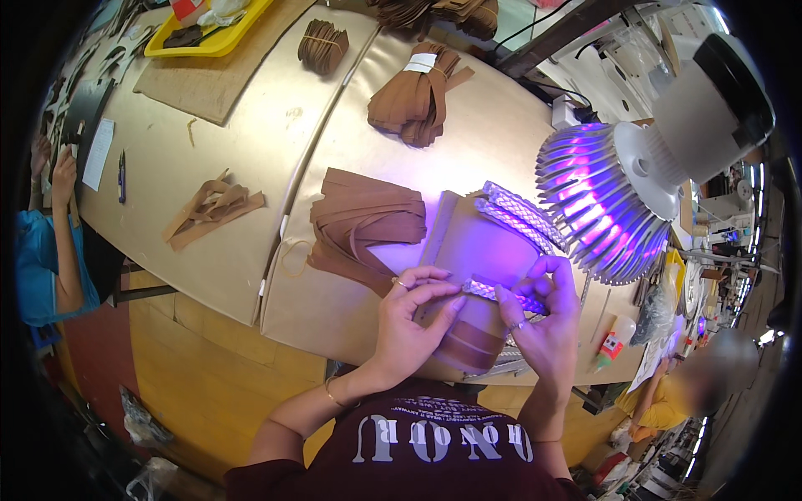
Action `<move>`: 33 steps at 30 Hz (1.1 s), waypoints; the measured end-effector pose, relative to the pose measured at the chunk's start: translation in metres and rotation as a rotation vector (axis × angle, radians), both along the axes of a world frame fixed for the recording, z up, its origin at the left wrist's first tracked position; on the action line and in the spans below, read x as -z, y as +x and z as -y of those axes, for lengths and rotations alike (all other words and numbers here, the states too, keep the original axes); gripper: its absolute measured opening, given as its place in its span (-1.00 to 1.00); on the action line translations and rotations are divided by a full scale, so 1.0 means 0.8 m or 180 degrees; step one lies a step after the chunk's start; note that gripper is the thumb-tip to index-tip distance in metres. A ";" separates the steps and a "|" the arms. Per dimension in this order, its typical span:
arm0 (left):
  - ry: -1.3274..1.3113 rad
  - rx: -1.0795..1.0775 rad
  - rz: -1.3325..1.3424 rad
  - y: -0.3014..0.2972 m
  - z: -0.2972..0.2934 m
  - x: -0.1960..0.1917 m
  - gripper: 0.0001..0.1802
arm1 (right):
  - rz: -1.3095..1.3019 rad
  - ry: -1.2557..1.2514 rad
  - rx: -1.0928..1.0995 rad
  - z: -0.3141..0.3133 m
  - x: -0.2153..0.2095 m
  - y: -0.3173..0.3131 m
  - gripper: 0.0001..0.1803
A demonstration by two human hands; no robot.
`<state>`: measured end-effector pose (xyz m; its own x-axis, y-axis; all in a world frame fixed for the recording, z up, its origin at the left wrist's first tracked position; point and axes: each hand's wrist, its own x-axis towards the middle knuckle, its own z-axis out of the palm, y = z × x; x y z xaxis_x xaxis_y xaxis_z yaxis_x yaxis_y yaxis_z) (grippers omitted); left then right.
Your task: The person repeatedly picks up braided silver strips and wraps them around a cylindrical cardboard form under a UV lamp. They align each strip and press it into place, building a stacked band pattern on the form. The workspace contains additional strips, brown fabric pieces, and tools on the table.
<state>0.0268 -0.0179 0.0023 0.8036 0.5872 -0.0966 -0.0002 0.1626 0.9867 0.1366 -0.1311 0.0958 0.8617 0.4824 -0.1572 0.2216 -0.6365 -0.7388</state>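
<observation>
A short braided strap (482, 290), pale and shiny under purple light, stretches between my two hands. My left hand (411, 316) closes thumb and fingers at its left end. Its other end is pinched by my right hand (543, 316), with the fingers curled. Beneath them lies a brown padded board (472, 238), with flat brown strips (472, 344) across its near part. More braided straps (520, 215) rest along the board's far right edge. Left of the board is a loose pile of brown strips (368, 219).
A large finned lamp (601, 200) glows purple close to my right hand. Bundled brown strips (409, 100), a smaller bundle (322, 47) and a yellow tray (213, 37) lie farther back. Tan scraps (213, 210) and a pen (122, 177) are left. Other people sit at both sides.
</observation>
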 end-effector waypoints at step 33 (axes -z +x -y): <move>0.0887 0.0112 0.0112 -0.002 0.000 -0.014 -0.66 | -0.0056 0.0231 0.0038 -0.005 0.013 0.002 -0.60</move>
